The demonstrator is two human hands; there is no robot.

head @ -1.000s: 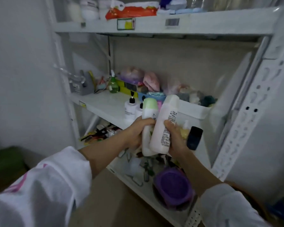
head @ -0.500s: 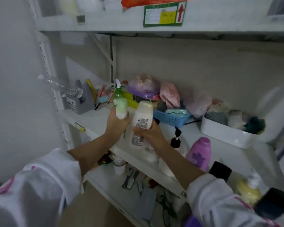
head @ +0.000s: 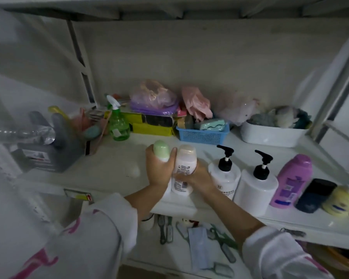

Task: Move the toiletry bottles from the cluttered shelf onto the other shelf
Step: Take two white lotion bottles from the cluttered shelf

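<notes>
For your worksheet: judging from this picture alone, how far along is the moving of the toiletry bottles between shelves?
Done: two pump bottles, a purple bottle and a yellow bottle stand in a row on the shelf. In hand: the left hand grips a green-capped bottle, the right hand a white bottle. Left: releasing both.

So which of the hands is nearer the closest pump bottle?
Right. The right hand grips the cream bottle beside the pump bottle; the left hand, holding the green-capped bottle, is farther left.
</notes>
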